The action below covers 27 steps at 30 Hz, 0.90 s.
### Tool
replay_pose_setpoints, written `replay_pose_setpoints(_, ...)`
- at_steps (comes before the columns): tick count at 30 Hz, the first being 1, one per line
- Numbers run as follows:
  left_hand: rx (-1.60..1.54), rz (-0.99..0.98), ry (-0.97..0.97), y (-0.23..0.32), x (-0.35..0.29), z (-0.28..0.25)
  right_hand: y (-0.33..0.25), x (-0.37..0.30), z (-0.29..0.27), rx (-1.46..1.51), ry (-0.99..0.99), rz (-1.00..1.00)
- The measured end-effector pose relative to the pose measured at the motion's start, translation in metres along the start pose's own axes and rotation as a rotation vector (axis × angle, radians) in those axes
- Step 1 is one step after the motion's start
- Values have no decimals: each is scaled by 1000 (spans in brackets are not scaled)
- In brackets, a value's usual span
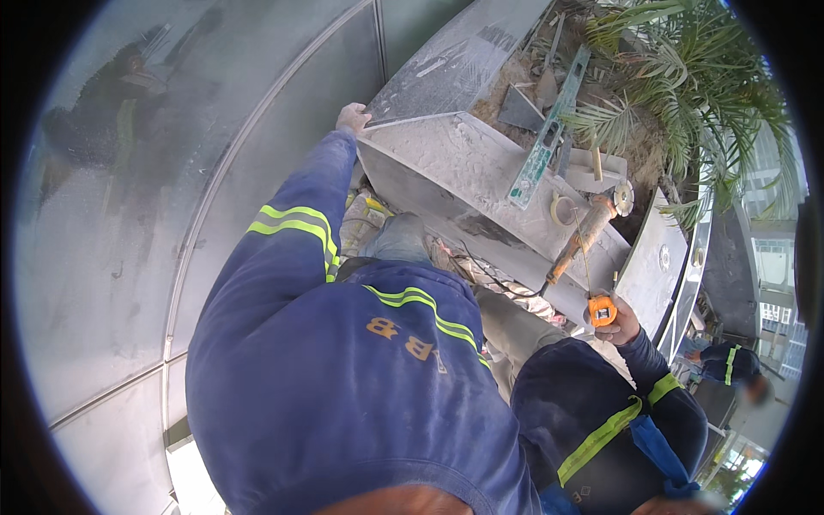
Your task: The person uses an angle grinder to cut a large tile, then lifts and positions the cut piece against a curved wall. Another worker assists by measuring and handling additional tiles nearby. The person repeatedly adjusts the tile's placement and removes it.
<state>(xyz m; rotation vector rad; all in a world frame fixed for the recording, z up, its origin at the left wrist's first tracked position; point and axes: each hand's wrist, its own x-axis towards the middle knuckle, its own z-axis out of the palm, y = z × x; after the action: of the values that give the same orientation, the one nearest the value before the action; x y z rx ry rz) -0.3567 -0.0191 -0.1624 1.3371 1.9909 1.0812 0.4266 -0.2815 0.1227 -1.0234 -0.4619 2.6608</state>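
Note:
My left arm reaches up and away in a blue sleeve with yellow-green bands. At its end my left hand (353, 118), dusty and closed, grips the corner of a grey stone slab (463, 142) on the planter edge. My right hand is out of sight. To my right, a co-worker (601, 421) in a dark shirt holds an orange tape measure (602, 311). A thin blade rises from it toward the slab. Lying near the slab's right end are a dusty angle grinder (584, 236) and a roll of tape (564, 210). A green spirit level (549, 129) leans across the slab.
On my left curves a tall grey panelled wall (112, 215). Palm leaves (687, 94) hang over the planter soil, which holds broken stone pieces (521, 109). A black cable (493, 279) runs below the slab. Another worker (725, 364) is farther off at right.

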Motion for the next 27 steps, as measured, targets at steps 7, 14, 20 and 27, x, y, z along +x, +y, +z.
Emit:
replay_pose_setpoints(7,-414,-384,-112,6,-107,-29,39,-29,2,82,50,78)
replay_pose_setpoints(14,-16,-993,-579,-158,-342,-59,53,-27,-13,158,37,184)
replay_pose_setpoints(20,4,-1142,-543,-221,-475,-77,56,-41,-22,186,25,186)
replay_pose_setpoints(27,-104,-285,-305,-277,-422,-78,44,27,17,96,72,177)
